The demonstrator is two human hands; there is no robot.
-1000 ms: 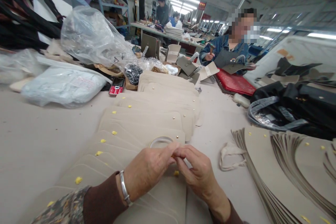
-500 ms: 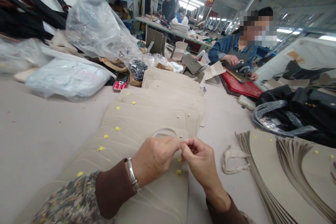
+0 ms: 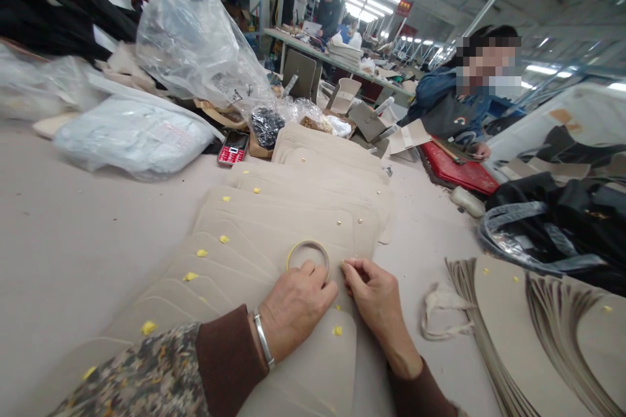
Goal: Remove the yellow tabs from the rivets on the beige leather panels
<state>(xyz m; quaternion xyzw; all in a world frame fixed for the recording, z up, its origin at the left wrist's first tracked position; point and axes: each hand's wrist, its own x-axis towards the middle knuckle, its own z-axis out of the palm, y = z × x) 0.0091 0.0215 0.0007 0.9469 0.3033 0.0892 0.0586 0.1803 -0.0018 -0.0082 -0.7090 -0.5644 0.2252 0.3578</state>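
My left hand point(image 3: 299, 305) is closed on the near edge of a thin roll of yellow tape point(image 3: 308, 244), held over the beige panels. Just right of it, my right hand point(image 3: 372, 290) pinches thumb and forefinger together at a tiny yellowish bit, seemingly a piece of tape, mostly hidden by the fingertips. Under both hands lies a fanned row of overlapping beige panels point(image 3: 274, 215). Small yellow tape pieces point(image 3: 190, 277) mark several panels, and small metal studs point(image 3: 339, 223) show on some of them.
To the right lie stacked beige strips point(image 3: 508, 313), a loose beige scrap point(image 3: 446, 314) and a black bag point(image 3: 552, 221). A plastic-wrapped bundle point(image 3: 141, 137) and a red phone point(image 3: 233, 147) are at left. Across the table, a person point(image 3: 447, 101) sits beside a red board point(image 3: 457, 166).
My hands, together at the fingertips before, are now apart. The left hand has turned palm down with the tape roll showing more fully beyond it. The view has shifted slightly.
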